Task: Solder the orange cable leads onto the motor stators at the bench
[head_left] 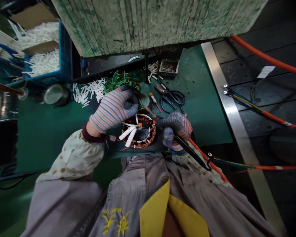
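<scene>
My right hand [179, 126], in a striped glove, is wrapped round the black handle of a soldering iron [192, 154]. The iron's metal tip points up and left, towards a small round tin [144, 100]. My left hand [114, 107], gloved too, has thumb and forefinger pinched together above the bench; what they hold, if anything, is hidden. Below and between the hands lies a wound motor stator [151, 136], with copper windings round a dark centre. White sleeves [130, 136] and an orange cable end lie across it. Green circuit boards [120, 79] are heaped just beyond my left hand.
Loose white tubes [82, 93] lie left of the boards. Blue-handled pliers [172, 98], a small brush [155, 102] and a metal tray [169, 67] are at the back right. A blue bin [64, 49] stands far left. Orange cables [273, 115] cross the metal edge [233, 115].
</scene>
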Demonstrator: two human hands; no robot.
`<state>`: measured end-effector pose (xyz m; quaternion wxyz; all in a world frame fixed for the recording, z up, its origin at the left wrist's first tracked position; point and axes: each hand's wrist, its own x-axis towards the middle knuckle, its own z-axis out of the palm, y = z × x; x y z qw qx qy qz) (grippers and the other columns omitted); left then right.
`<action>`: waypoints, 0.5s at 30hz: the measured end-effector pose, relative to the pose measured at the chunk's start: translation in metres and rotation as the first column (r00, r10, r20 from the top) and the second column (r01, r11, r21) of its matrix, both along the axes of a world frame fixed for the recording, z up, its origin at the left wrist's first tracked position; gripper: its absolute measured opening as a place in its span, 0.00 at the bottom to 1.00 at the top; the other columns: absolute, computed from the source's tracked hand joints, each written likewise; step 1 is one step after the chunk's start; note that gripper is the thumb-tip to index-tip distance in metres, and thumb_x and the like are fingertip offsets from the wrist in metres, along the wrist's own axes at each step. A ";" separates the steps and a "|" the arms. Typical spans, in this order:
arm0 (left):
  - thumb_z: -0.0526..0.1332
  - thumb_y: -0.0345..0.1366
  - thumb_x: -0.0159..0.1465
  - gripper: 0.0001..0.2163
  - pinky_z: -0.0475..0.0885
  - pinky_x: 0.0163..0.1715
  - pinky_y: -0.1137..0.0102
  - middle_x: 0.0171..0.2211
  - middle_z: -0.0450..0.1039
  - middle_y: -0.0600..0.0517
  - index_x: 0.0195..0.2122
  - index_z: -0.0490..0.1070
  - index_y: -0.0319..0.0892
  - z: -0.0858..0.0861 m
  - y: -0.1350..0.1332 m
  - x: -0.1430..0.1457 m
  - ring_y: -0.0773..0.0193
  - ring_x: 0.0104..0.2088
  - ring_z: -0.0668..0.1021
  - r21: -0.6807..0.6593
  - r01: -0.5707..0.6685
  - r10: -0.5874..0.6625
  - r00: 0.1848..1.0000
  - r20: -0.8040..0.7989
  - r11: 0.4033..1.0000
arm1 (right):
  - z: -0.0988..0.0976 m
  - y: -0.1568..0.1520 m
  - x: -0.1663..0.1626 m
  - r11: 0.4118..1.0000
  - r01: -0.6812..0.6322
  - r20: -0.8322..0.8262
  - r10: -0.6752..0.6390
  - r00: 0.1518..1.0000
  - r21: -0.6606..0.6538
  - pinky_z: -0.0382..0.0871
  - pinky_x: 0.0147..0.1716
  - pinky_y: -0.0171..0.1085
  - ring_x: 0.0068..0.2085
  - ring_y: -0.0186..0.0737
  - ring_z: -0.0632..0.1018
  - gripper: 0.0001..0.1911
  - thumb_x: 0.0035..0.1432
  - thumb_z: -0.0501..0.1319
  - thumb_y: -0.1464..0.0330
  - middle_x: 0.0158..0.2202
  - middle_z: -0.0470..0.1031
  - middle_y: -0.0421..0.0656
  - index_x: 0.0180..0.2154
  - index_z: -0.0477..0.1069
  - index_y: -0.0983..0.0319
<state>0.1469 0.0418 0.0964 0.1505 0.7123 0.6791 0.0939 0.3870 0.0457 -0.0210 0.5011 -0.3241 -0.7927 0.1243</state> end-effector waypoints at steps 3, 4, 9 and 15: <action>0.59 0.44 0.69 0.10 0.79 0.48 0.55 0.42 0.80 0.45 0.38 0.77 0.48 -0.004 -0.001 -0.001 0.52 0.43 0.81 0.021 0.009 -0.010 0.999 0.034 1.000 | 0.003 -0.001 -0.005 0.999 -0.015 -0.072 0.017 0.997 0.032 0.68 0.32 0.42 0.31 0.43 0.73 0.23 0.72 0.53 0.59 0.26 0.73 0.43 0.31 0.83 0.55; 0.59 0.43 0.69 0.10 0.79 0.47 0.55 0.41 0.80 0.45 0.38 0.78 0.47 -0.006 -0.001 -0.001 0.52 0.42 0.81 0.032 0.007 -0.008 0.999 0.044 0.999 | 0.004 -0.001 -0.005 0.999 -0.015 -0.081 0.017 0.997 0.028 0.68 0.32 0.42 0.31 0.43 0.73 0.23 0.72 0.53 0.60 0.26 0.73 0.43 0.32 0.83 0.55; 0.64 0.41 0.67 0.06 0.81 0.48 0.59 0.41 0.82 0.47 0.37 0.80 0.47 -0.018 -0.004 -0.005 0.52 0.43 0.83 0.095 -0.015 0.004 0.994 0.112 0.995 | 0.009 -0.003 -0.007 1.000 -0.001 -0.117 0.002 0.993 0.013 0.69 0.33 0.41 0.30 0.42 0.75 0.21 0.73 0.53 0.62 0.26 0.77 0.41 0.33 0.82 0.54; 0.66 0.38 0.68 0.06 0.82 0.49 0.60 0.40 0.82 0.48 0.38 0.82 0.44 -0.023 -0.006 -0.004 0.55 0.41 0.82 0.136 -0.048 0.026 0.988 0.155 0.990 | 0.003 0.001 -0.014 0.992 0.114 -0.087 -0.109 0.990 0.051 0.71 0.34 0.39 0.30 0.40 0.77 0.28 0.74 0.48 0.56 0.24 0.77 0.42 0.28 0.79 0.55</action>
